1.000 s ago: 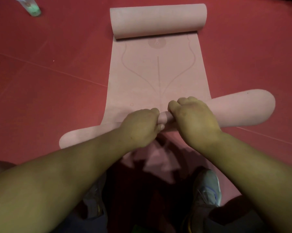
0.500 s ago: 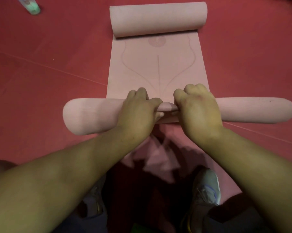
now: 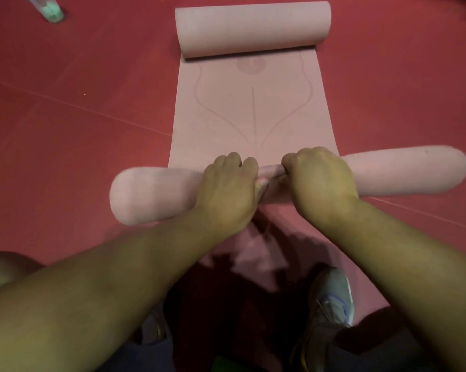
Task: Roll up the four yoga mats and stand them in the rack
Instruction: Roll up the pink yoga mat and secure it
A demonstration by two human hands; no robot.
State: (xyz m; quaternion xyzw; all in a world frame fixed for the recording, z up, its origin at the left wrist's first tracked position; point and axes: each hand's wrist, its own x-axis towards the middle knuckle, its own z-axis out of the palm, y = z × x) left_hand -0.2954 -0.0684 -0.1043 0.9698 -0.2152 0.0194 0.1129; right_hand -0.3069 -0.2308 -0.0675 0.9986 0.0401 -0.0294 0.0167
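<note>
a pink yoga mat point(image 3: 253, 111) lies lengthwise on the red floor point(image 3: 79, 76), running from near the person toward the far side. its far end is curled into a thick roll point(image 3: 253, 28) that lies across the mat's width. its near end is rolled into a tighter roll point(image 3: 156, 196) lying crosswise, which looks bowed and blurred at both tips, the left tip nearer and the right tip slightly farther.

the left hand point(image 3: 226, 194) sits on the near roll just left of its middle, palm down, fingers curled over the top of the roll and gripping it. the right hand point(image 3: 320, 181) sits just right of the middle in the same way, fingers curled over the roll's far side. the two hands are close together, with a short stretch of roll showing between them. both forearms reach in from the near edge.

printed lines and a round emblem point(image 3: 249, 65) show on the flat part of the mat. a grey sneaker point(image 3: 325, 304) stands on the floor near the person, below the right forearm. a pale green object point(image 3: 50, 9), too blurred to name, stands at the far left corner.
</note>
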